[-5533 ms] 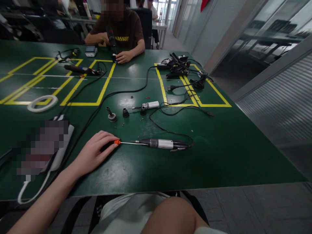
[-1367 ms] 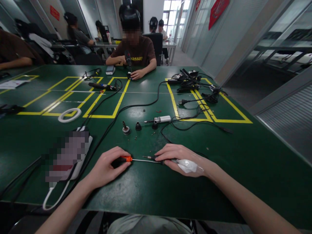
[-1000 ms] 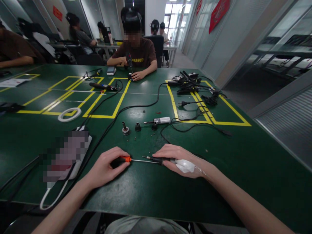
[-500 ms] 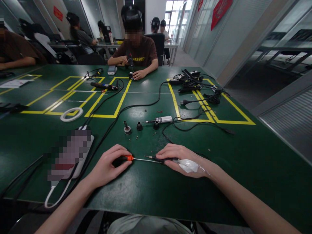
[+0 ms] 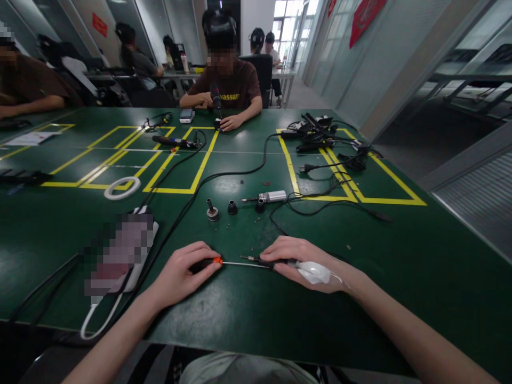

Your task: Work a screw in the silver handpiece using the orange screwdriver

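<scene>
My left hand (image 5: 186, 272) is closed round the black and orange handle of a screwdriver (image 5: 218, 261), whose thin shaft points right across the green table. The shaft's tip reaches the fingers of my right hand (image 5: 300, 261). That hand is closed over a black soldering iron (image 5: 264, 261) with a metal tip pointing left; white padding is taped to the wrist side. Beyond the hands stand a metal nozzle piece (image 5: 213, 213) and two black collars (image 5: 232, 208), (image 5: 260, 206). Behind them lies a silver cylindrical part (image 5: 274, 197) with a thin rod.
A phone (image 5: 124, 250) rests on a white box at the left, by a white tape roll (image 5: 122, 188). Black cables (image 5: 228, 174) cross the table. A cable pile (image 5: 316, 133) lies at the back right. Across the table, a person (image 5: 236, 85) holds a tool.
The whole view has shifted slightly, so things sit a little further right. Both hands keep the same hold, with no other clear movement.
</scene>
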A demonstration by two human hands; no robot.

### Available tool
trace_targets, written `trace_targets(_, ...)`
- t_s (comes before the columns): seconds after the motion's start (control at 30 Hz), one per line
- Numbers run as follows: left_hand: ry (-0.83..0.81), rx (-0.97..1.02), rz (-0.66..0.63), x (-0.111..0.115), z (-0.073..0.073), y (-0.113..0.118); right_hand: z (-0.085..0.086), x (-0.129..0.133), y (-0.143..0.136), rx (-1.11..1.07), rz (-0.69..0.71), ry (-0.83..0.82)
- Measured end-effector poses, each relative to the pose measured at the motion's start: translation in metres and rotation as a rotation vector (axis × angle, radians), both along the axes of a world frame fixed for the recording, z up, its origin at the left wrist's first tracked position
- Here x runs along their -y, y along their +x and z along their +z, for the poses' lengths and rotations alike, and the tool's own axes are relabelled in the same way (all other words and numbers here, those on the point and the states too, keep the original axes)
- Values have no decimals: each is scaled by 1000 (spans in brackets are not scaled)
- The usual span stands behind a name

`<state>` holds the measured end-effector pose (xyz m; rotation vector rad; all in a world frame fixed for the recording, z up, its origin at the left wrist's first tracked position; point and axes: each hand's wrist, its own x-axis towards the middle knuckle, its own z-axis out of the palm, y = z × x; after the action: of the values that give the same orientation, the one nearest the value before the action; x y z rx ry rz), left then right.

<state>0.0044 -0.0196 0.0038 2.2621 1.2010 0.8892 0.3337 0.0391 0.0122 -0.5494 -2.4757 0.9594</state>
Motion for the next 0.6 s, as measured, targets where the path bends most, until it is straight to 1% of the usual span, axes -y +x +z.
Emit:
trace_targets(0.2,-21,19,8,2,4,1,3,0,0,6,8,-3)
trace_targets(0.4,-66,28,11,1,3,1,5,1,-1,19,-6,-19)
trace_targets(0.6,-18,12,13,1,3,0,8,1,-2,34,-1,-23)
